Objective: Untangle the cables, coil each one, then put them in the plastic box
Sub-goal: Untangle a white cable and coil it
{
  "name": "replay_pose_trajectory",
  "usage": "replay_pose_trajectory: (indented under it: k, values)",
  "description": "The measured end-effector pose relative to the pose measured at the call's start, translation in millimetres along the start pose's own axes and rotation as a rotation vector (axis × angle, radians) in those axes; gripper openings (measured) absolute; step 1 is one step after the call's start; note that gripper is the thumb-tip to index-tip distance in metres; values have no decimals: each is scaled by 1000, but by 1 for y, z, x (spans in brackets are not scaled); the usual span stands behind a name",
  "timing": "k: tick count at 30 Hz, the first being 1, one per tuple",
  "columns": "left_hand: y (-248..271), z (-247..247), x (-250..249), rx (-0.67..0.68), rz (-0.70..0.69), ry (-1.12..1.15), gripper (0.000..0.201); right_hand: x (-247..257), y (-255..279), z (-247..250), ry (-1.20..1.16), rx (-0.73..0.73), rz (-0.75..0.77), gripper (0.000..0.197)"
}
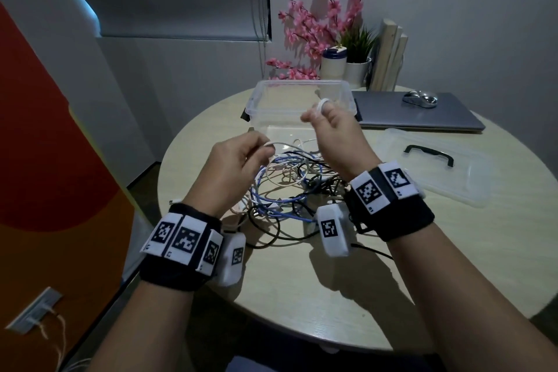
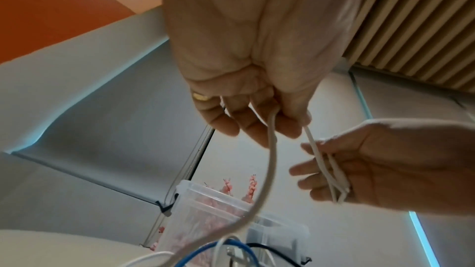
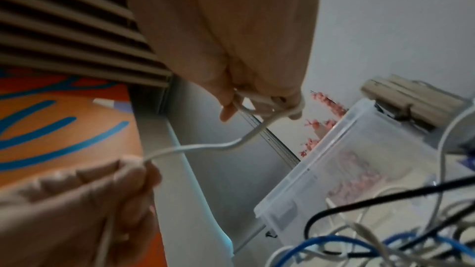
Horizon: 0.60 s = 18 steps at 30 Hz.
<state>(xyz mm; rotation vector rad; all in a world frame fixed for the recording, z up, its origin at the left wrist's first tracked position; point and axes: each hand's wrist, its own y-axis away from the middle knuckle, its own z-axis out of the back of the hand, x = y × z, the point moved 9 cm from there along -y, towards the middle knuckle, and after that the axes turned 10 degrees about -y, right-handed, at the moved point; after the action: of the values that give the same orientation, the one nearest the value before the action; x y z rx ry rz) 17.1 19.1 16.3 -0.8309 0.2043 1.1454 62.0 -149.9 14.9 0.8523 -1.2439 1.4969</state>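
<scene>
The round table [image 1: 377, 281] carries everything, and the clear box [image 1: 299, 106] makes the handiest landmark: it stands open at the far middle of the table, nothing visible inside. Right of the box lies a closed laptop [image 1: 422, 116] with a mouse [image 1: 420, 98] on top; nearer than that, to the box's right and toward the person, lies the lid [image 1: 447, 172] with its dark handle up. Behind the box stand pink flowers [image 1: 320, 24].

Just in front of the box, touching or nearly touching its near wall, lies the tangle [image 1: 290, 190] of blue, black and white cables, loose on the table.

Both hands are raised over the tangle, on the near side of the box. The right hand [image 1: 335, 133] is higher and closer to the box, its fingers curled round several loops of a white cable [image 2: 270, 159], with one turn over a fingertip. From those loops the cable runs a short way across to the left hand [image 1: 238, 160], which pinches it between thumb and fingers; below that pinch the cable hangs down into the tangle. How many loops the right hand has gathered is hard to count, perhaps three.
</scene>
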Motion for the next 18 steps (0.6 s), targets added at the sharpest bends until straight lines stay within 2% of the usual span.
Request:
replay_pose_trajectory:
  k: [2, 5, 10, 12, 14, 18]
  values:
    - [-5, 9, -6, -108, -20, 24, 13, 3, 6, -14, 56, 128, -23, 22]
    - [-13, 19, -6, -255, 3, 63, 15, 2, 17, -30, -39, 257, -75, 20]
    - [-24, 25, -4, -377, -3, 108, 15, 1, 29, -47, -112, 433, -77, 38]
    - [-25, 23, 0, -370, 4, 103, 16, 0, 32, -48, -175, 460, -104, 40]
    - [-23, 15, 7, -313, 16, 64, 15, 3, 32, -44, -373, 428, -145, 42]
    - [-9, -16, 25, -75, 103, -116, 15, 12, 23, -26, -742, 274, -157, 40]
